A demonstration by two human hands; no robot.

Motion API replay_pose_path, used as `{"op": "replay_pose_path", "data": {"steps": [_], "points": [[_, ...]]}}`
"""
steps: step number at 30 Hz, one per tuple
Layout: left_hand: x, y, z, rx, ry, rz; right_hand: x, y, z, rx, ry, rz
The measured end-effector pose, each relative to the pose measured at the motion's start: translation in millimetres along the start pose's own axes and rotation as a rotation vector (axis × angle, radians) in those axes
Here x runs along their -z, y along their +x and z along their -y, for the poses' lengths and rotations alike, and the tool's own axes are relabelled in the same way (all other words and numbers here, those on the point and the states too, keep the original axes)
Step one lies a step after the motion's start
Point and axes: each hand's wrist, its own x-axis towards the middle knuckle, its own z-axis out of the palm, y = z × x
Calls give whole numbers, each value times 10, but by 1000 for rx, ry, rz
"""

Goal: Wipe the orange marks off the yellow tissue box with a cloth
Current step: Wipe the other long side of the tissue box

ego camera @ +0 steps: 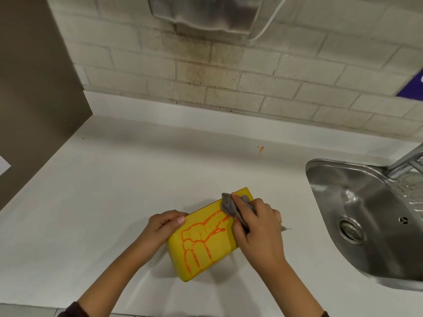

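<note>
A yellow tissue box [219,250] lies flat on the white counter [103,202], turned at an angle. Orange marks [201,239] run in looping lines across its top face. My left hand [163,227] grips the box's left edge, thumb resting on top. My right hand [256,227] holds a crumpled grey cloth [231,205] and presses it on the box's far right end, where the orange lines stop. Part of the cloth is hidden under my fingers.
A steel sink [366,216] with a drain sits at the right, its tap [409,161] at the frame edge. A small orange spot [260,149] stains the counter near the brick wall. A brown panel [34,88] stands at the left. A metal dispenser [206,14] hangs on the wall.
</note>
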Motion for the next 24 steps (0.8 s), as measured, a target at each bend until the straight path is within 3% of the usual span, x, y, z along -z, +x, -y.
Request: {"op": "replay_pose_path", "data": {"steps": [4,8,13,20,24], "points": [[8,-5,-4,-30,52,42,38,42,-170,41,63,-20],[14,-25,-3,-71,104,84,15,38,-182,-102,263,-71],[28,-12,4,-94,132,102,9,106,16,-130,180,-122],[10,49,-4,-90,107,64,-41,-72,-5,105,220,-115],[-13,71,-18,-82,119,123,-17,2,-154,-93,329,-223]]}}
